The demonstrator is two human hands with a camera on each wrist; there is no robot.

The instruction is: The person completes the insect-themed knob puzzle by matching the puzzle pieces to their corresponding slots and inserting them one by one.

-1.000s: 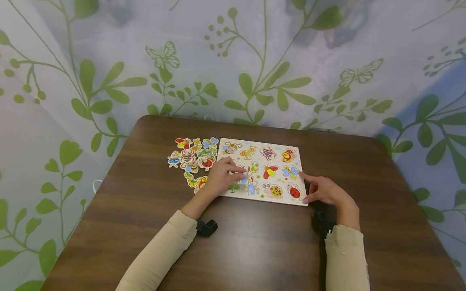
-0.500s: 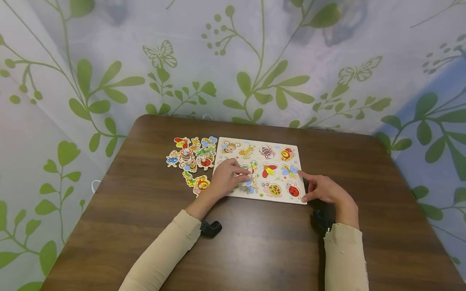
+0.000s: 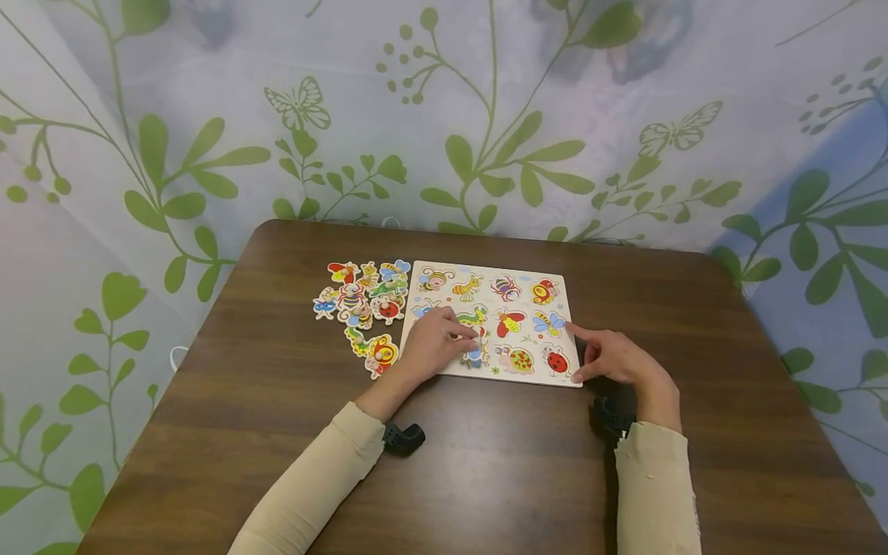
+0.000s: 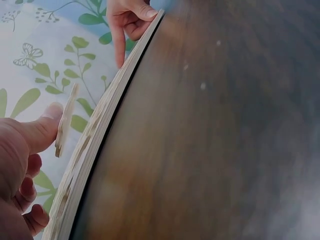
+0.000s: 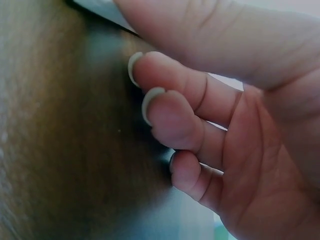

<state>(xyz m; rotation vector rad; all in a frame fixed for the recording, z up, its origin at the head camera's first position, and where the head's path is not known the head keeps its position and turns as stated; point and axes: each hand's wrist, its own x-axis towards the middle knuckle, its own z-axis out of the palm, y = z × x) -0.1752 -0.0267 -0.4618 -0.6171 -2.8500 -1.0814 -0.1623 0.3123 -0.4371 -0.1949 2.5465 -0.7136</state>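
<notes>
We think the piece (image 4: pixel 65 122) our left hand (image 3: pixel 435 343) pinches above the board (image 3: pixel 520 305) could jam if lowered misaligned, skidding the board should our right hand (image 3: pixel 620 357), touching its edge with index outstretched, slip.

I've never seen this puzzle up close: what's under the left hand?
Under the left hand lies part of the puzzle board. The hand pinches a thin piece, clear of the board. What is printed beneath the hand is covered and cannot be seen.
</notes>
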